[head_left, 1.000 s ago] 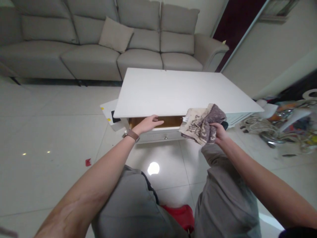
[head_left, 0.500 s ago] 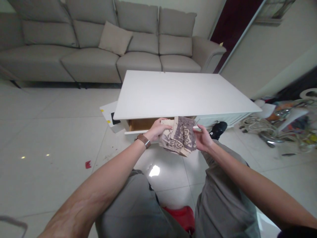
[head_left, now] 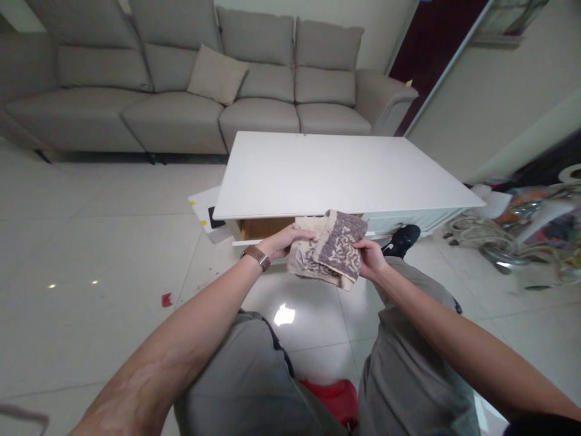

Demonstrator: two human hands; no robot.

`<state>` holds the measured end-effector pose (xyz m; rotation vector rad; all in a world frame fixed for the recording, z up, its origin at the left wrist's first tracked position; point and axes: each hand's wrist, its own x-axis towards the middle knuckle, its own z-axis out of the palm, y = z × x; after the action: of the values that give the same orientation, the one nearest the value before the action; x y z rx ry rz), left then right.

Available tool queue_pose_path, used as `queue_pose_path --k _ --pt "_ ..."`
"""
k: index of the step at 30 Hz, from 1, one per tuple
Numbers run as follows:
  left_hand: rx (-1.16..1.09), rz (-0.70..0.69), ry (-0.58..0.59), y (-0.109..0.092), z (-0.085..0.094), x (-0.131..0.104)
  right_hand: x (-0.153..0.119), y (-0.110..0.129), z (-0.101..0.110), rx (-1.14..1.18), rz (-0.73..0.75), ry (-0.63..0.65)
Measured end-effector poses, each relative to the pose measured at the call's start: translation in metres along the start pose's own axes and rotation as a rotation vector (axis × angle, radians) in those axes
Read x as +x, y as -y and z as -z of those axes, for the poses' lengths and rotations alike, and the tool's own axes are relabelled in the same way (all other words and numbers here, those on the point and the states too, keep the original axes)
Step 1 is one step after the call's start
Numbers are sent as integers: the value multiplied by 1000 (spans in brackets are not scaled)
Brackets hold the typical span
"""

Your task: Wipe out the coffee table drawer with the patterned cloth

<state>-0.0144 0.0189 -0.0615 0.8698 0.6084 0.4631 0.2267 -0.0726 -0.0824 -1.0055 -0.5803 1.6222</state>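
Note:
A patterned cloth (head_left: 338, 248) in cream and greyish purple, folded in layers, hangs in front of the near edge of a white low table (head_left: 340, 172). My left hand (head_left: 284, 240) grips its left side, thumb on top. At the cloth's right edge, my right hand (head_left: 371, 259) pinches it between thumb and fingers. Behind the cloth, a drawer (head_left: 265, 229) with a wooden interior stands pulled out under the tabletop; the cloth and my left hand hide part of it.
A long grey sofa (head_left: 258, 115) with a cushion (head_left: 218, 74) stands behind the table. A white board (head_left: 206, 212) lies left of the table. Cables (head_left: 472, 227) and clutter fill the right side. A red scrap (head_left: 166, 300) is on the floor; a red object (head_left: 336, 399) lies between my legs.
The cloth's upper layer has opened out flatter and wider, showing more of its pattern. My right hand has shifted from beside the cloth to a pinch on its right edge.

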Motion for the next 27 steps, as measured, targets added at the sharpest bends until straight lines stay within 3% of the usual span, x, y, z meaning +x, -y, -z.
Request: queue_pose_path --k 3,8,13,16,18,21,24,27 --pt "-42 88 30 4 -3 -1 6 -2 1 21 -13 -14" --pt "-79 117 -61 9 -9 5 21 -12 3 -64 77 -125" --pt "-106 -46 -197 17 -12 14 28 -17 3 -551 417 -431" --pt "-86 -119 -245 23 -13 20 24 -15 -4 -896 605 -364" --pt "-60 -132 -213 27 -13 23 21 -16 -11 -1100 638 -279" --pt "-6 -166 -147 31 -13 27 21 -18 -21 -1328 631 -278" --pt "15 -227 -159 35 -13 30 27 -17 -26 -1447 609 -268" --pt "15 -249 -226 36 -12 32 34 -11 -30 -1400 619 -247"
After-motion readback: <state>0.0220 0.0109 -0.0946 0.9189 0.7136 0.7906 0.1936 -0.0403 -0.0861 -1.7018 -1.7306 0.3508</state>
